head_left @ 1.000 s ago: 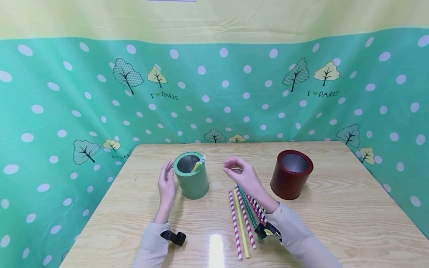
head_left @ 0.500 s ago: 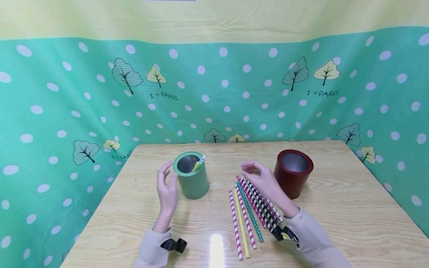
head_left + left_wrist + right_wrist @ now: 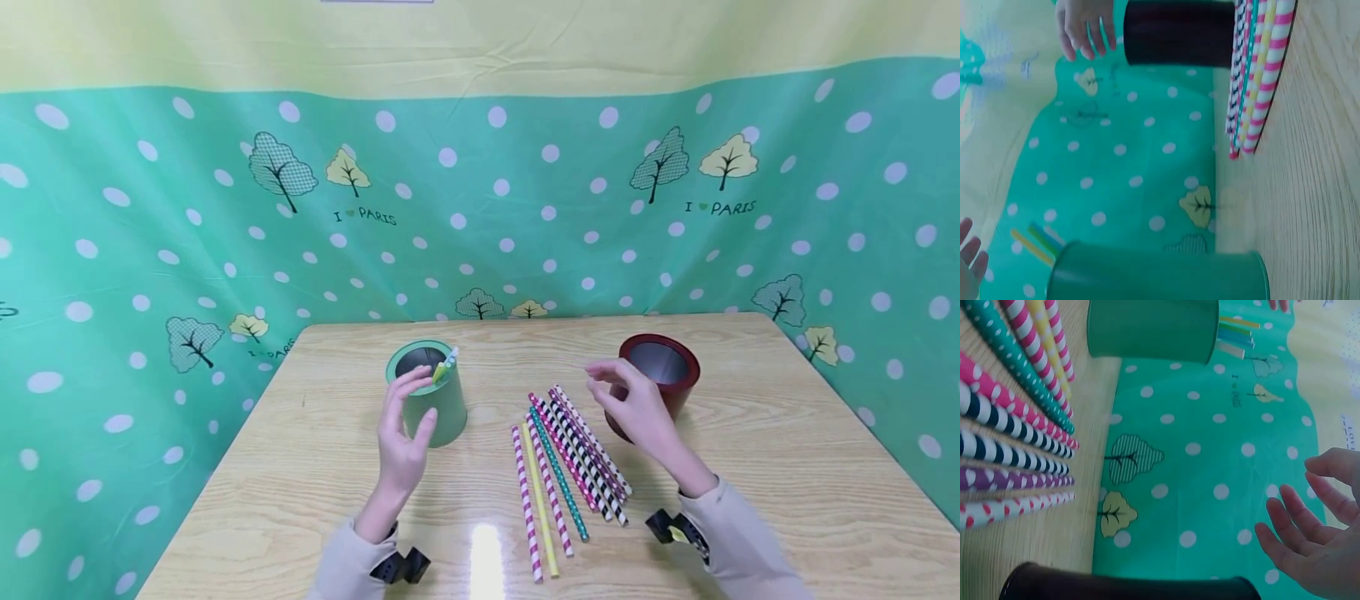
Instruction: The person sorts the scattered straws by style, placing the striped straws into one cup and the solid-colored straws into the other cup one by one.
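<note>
"What does the left hand [image 3: 403, 446] hold?"
"Nothing; its thumb stands apart from gently curved fingers, with the green can [image 3: 450, 412] just beyond."
"And the right hand [image 3: 640, 410]?"
"Nothing either, fingers loosely bent, the dark red can [image 3: 677, 398] just behind it. The patterned straws [image 3: 558, 471] lie between both hands."

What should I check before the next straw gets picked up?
1. Is the right grip empty? Ok: its fingers hold nothing.
2. Is the left grip empty? Ok.
3. Is the green can upright? Ok.
4. Is the red can upright? Ok.
5. Are the loose straws all apart? Cannot tell: some lie very close together.
6. Is the right grip above the loose straws? Not ok: it's off toward the red can.
</note>
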A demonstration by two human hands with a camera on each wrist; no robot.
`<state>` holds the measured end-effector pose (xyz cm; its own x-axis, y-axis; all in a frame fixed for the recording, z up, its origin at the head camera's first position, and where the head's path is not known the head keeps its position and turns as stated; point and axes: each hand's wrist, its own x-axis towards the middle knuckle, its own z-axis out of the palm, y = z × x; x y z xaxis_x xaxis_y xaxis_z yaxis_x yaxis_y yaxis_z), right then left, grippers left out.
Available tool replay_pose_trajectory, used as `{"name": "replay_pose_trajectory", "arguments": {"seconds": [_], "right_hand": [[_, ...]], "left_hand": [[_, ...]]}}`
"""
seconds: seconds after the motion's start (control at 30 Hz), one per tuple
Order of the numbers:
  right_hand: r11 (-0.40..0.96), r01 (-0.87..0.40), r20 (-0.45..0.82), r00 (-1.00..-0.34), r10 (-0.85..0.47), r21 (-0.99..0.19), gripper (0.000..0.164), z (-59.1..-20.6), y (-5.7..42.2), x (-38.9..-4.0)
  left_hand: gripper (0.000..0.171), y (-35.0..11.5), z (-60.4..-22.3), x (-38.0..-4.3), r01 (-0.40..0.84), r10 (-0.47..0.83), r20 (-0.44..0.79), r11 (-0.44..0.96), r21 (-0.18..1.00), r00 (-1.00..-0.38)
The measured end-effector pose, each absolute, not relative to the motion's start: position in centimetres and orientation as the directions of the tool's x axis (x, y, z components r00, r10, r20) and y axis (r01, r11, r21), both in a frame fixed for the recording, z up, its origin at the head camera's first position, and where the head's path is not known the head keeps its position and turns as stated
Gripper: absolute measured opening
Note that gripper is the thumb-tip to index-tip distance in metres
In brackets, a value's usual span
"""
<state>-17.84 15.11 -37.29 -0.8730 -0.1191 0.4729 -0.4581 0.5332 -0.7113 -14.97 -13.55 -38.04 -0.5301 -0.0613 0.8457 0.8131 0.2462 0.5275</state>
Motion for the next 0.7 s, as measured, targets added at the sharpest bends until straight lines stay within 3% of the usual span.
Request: {"name": "replay_pose_trajectory", "arguments": {"seconds": [0.13, 0.3, 0.5, 0.7], "right_hand": [[0.569, -0.483, 0.527, -0.844, -0.1, -0.666, 0.02, -37.6, 16.3, -17.8], [0.604, -0.481, 0.566, -0.822, -0.06, -0.635, 0.021, -38.0, 17.7, -17.5], [0.618, -0.481, 0.608, -0.794, -0.007, -0.622, 0.019, -38.4, 19.2, -17.1], [0.647, -0.457, 0.626, -0.779, 0.04, -0.611, 0.019, -38.9, 20.8, -17.2]], "left_hand": [[0.035, -12.5, -38.2, -14.9, 0.859, 0.041, 0.879, 0.241, 0.453, -0.475], [0.036, -11.3, -38.8, -14.8, 0.868, 0.182, 0.855, 0.213, 0.448, -0.486], [0.037, -10.5, -40.1, -15.1, 0.837, 0.375, 0.748, 0.23, 0.497, -0.547], [0.035, -10.0, -40.9, -15.1, 0.738, 0.531, 0.532, 0.324, 0.592, -0.66]]}}
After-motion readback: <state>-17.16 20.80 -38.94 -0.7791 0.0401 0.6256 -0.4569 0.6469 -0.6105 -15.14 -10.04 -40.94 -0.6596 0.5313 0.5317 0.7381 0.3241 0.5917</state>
